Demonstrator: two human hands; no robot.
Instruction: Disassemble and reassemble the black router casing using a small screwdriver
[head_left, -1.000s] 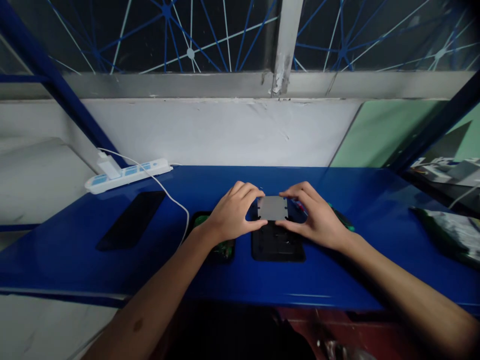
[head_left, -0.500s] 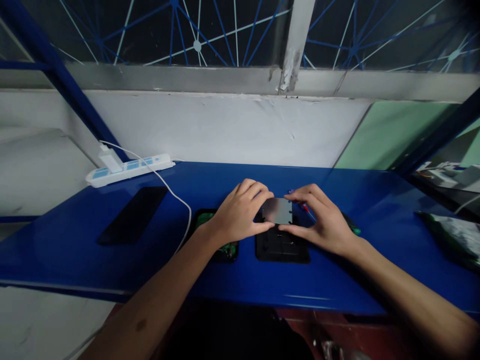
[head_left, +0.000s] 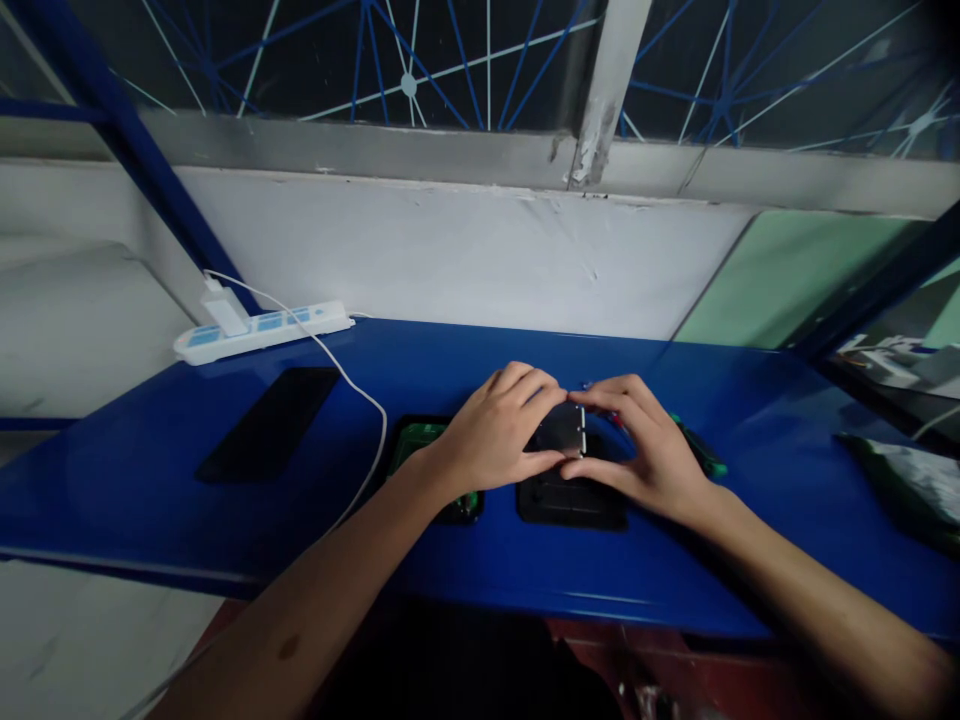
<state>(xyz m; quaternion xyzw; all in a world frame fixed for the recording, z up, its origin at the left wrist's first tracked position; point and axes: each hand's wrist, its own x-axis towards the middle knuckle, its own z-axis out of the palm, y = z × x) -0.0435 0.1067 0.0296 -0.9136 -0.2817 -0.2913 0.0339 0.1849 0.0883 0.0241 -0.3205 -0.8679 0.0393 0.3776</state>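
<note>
Plate [head_left: 562, 428], thin and grey, sits pinched between both hands just above the black tray [head_left: 571, 497] at the middle of the blue bench [head_left: 225, 520]. Left hand [head_left: 499, 432] curls its fingers over the plate's far left edge with the thumb under the near edge; right hand [head_left: 645, 448] mirrors it on the right side. Both are partly closed on the plate, fingertips nearly meeting over it, so little of its face shows.

It looks like sheet metal: light, stiff, flat, with small notches along the edges. I judge it would slide easily on smooth fingers and might bend if squeezed across the middle, so the edges and corners are the sound places to hold, as both hands do. Its edges could be sharp.

Just left of the tray, partly under the left wrist, lies a green board [head_left: 420, 440] in a second dark tray. Right of the right hand a green-handled tool [head_left: 701, 455] lies on the bench. Farther left, a dark phone [head_left: 270, 420] lies flat, and a white cable [head_left: 352, 385] runs back to a power strip [head_left: 262, 330] against the wall. At far right lies a bag [head_left: 907, 485].
</note>
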